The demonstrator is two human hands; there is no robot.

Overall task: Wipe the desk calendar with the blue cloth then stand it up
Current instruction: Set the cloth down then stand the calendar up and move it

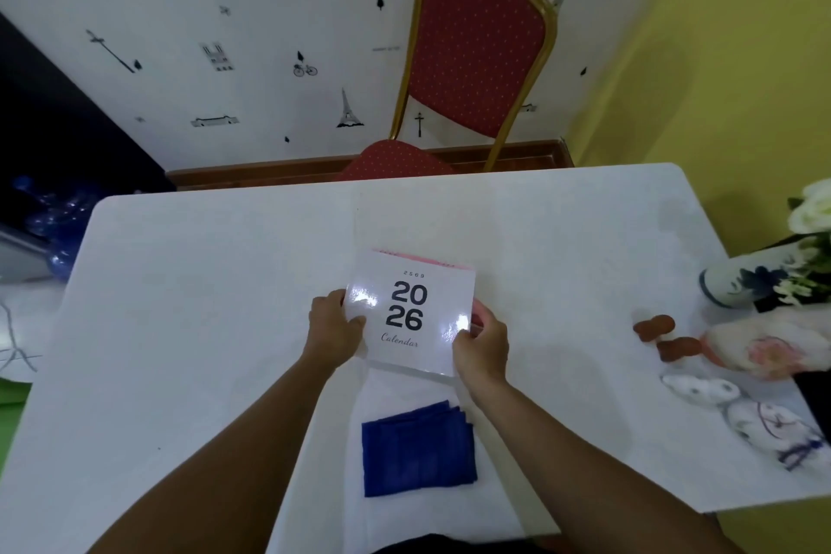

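Hands (335, 324) (481, 344) hold desk calendar (411, 310) reading "2026 Calendar".

Glossy paper calendar (411, 313); matt blue cloth (418, 450).

White calendar (416, 315) with black numerals, deep blue cloth (418, 450), red dotted chair (476, 54).

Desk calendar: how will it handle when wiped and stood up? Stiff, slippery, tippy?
The desk calendar probably stays fairly stiff: it keeps flat with the left hand and right hand holding only its side edges. Its glossy cover shows glare, so likely slick under the blue cloth. Looks light; a push may tip it once upright.
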